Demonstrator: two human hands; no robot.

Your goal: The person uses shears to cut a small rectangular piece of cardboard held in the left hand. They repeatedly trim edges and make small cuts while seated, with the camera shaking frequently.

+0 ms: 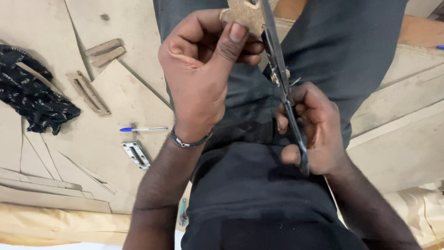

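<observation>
My left hand (pixel 201 69) pinches a small tan piece of cardboard (pixel 243 16) between thumb and fingers, up near the top edge of the view. My right hand (pixel 312 129) grips the handles of a pair of dark metal scissors (pixel 282 78). Their blades run up to the cardboard piece and touch its right edge. Both hands hover above my lap in dark trousers (pixel 249 185). A metal bracelet (pixel 189 141) circles my left wrist.
Large cardboard sheets (pixel 115 97) cover the floor on the left, with cut strips (pixel 104 52) lying on them. A blue pen (pixel 143 129), a small metal hinge-like piece (pixel 135 154) and a black patterned cloth (pixel 30 95) lie there too. More board (pixel 402 134) lies at the right.
</observation>
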